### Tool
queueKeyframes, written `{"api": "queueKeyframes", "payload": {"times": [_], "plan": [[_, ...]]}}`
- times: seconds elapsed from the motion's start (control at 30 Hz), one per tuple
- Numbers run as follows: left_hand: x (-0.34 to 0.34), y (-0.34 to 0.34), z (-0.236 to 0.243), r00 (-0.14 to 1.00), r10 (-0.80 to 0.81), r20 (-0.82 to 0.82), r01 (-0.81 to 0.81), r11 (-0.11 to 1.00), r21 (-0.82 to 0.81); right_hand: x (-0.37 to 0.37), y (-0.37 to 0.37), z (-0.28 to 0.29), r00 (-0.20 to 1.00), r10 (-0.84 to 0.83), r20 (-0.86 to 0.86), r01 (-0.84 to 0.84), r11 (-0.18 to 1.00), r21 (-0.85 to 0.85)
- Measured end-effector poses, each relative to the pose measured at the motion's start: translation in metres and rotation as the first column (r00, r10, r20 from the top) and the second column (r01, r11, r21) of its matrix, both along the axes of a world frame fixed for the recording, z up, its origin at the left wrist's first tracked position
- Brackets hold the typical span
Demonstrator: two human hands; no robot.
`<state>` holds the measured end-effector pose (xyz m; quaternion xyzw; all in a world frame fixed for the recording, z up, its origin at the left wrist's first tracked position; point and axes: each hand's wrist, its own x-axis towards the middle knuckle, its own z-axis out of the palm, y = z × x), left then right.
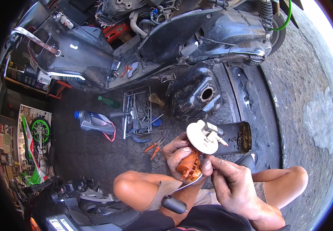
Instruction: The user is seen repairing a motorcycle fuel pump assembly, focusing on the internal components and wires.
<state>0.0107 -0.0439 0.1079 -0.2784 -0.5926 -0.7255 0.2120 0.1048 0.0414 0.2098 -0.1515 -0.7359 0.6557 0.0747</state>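
A fuel pump unit (190,163) with a round white flange (203,139) and an orange body is gripped in my left hand (176,152), fingers wrapped round it just under the flange. It is tilted, flange end up. From its lower end a thin metal arm runs down to a black float (174,204). My right hand (232,179) is at the unit's right side, below the flange, with thumb and fingers pinched together. What lies between those fingertips is too small to make out.
Beyond my crossed legs lie orange-handled pliers (155,148), a tool tray (137,115), a grey jug (95,121) and a green bottle (109,101). A black fuel tank (197,90) stands ahead, near a dark tray (245,134) holding small screws. The scooter (166,34) spans the far side.
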Motion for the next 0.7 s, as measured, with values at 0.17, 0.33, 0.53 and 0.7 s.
{"api": "queueKeyframes", "payload": {"times": [0.17,0.33,0.53,0.7], "plan": [[-0.001,-0.004,0.003,0.997,-0.046,-0.058,0.043,0.998,-0.038,0.007,-0.010,-0.019,0.998,-0.068,0.001,0.068,0.994,-0.090],[0.007,-0.002,-0.005,0.995,-0.071,0.068,0.069,0.997,0.040,0.006,-0.013,-0.026,0.993,-0.107,0.043,0.114,0.969,-0.217],[0.007,-0.003,0.005,0.970,-0.226,0.094,0.223,0.974,0.034,0.010,-0.011,-0.031,0.993,-0.117,-0.010,0.116,0.993,-0.015],[0.014,-0.002,0.008,0.978,-0.185,0.093,0.190,0.980,-0.049,0.012,-0.013,-0.036,0.986,-0.161,-0.048,0.165,0.981,0.100]]}}
